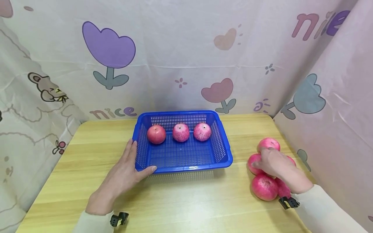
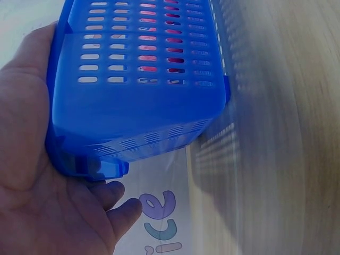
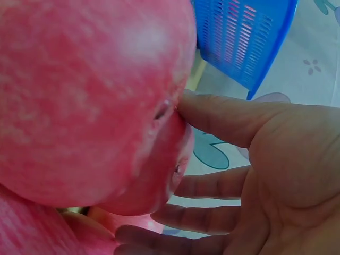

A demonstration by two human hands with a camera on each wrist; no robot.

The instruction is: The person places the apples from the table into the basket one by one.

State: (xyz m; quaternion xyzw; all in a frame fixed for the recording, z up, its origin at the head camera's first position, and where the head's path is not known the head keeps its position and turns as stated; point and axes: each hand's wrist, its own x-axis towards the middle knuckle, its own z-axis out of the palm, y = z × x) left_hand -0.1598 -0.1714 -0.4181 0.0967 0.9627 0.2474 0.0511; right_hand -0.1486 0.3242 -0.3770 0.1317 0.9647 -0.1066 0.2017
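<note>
A blue plastic basket (image 1: 180,169) with slotted walls stands on the table, holding three red apples (image 1: 156,134) in a row toward its back. My left hand (image 1: 123,174) rests against the basket's near left corner, its thumb along the front rim and its fingers straight along the left side. In the left wrist view the palm lies against the basket rim (image 2: 57,106). On the right, my right hand (image 1: 275,163) reaches over a cluster of several apples (image 1: 264,187). Its thumb touches an apple (image 3: 79,106) in the right wrist view, with the other fingers extended and spread.
The wooden table (image 1: 186,200) runs back to a patterned curtain (image 1: 175,48), which also hangs along both sides. Each wrist carries a small black mount (image 1: 118,219). The apple cluster lies near the table's right edge, apart from the basket.
</note>
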